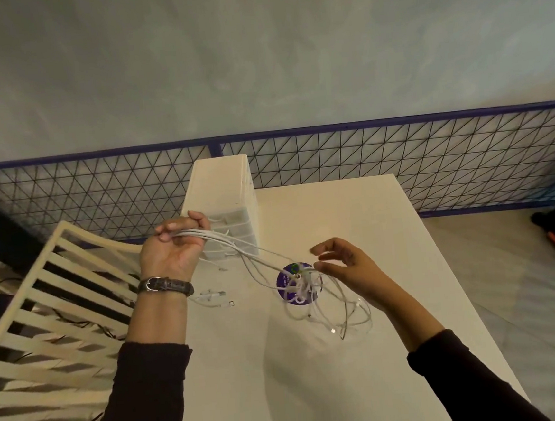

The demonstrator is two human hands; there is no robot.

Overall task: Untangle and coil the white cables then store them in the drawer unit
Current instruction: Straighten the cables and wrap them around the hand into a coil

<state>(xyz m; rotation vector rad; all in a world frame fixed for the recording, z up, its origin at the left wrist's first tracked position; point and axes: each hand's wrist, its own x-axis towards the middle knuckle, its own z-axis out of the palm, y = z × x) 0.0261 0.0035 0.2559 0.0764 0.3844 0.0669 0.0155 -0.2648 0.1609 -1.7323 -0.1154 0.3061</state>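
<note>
Running from the closed fist of the raised left hand [172, 253], cables [197, 233] sag to a tangle at the right hand [351, 267], fingers half-curled; whether it pinches them is unclear.

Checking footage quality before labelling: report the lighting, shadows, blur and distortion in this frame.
Head view: dim, warm light; soft arm shadows fall on the table; the wide-angle lens slightly bows the fence rail; the right hand is slightly motion-blurred; the white cables blend into the pale tabletop and are clearest over the purple sticker.
</note>
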